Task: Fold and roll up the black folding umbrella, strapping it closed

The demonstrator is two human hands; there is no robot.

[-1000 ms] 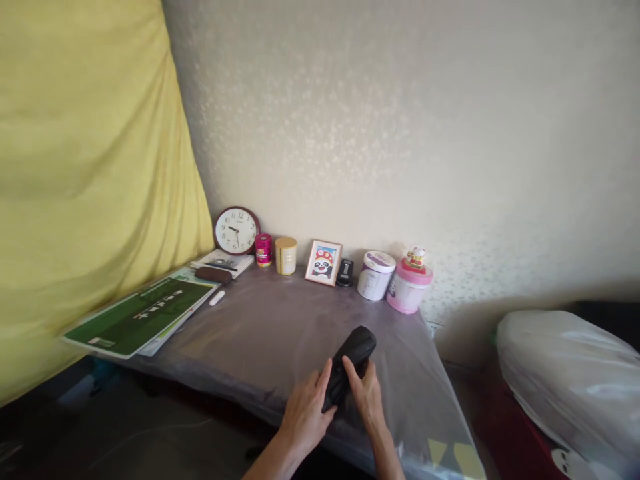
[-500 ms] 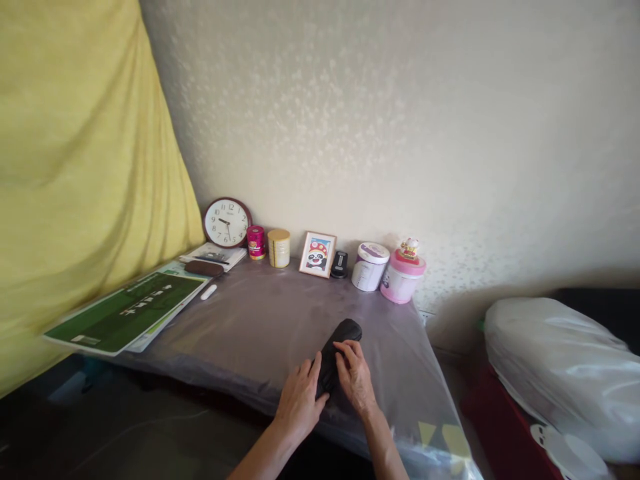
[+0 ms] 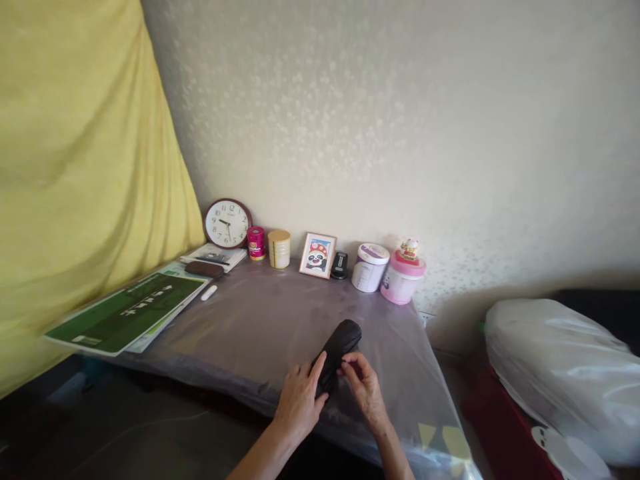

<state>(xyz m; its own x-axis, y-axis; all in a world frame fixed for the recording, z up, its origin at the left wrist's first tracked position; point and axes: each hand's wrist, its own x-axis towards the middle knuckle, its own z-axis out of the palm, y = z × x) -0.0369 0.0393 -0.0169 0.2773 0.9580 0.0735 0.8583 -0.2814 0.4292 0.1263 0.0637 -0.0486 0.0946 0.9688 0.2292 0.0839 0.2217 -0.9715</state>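
Observation:
A black folded umbrella (image 3: 345,337) lies slanted on the plastic-covered table (image 3: 250,327), its rounded far end pointing away to the right. My left hand (image 3: 299,400) is wrapped round the near part from the left, thumb low and index finger along the top. At the umbrella's right edge, my right hand (image 3: 364,387) has thumb and index finger pinched together on a small dark bit of it, perhaps its strap or fabric edge. The near end is partly hidden by my left hand.
Along the wall stand a clock (image 3: 229,223), a pink can (image 3: 256,243), a yellow-lidded can (image 3: 279,249), a panda picture frame (image 3: 318,255), a black gadget (image 3: 339,265), a white tub (image 3: 370,268) and a pink tub (image 3: 401,280). Green sheets (image 3: 130,313) lie left; a bag (image 3: 560,367) sits right.
My right hand has moved from on top of the umbrella to its right edge, fingertips now pinched together. My left hand stays in place, and more of the umbrella's upper side shows.

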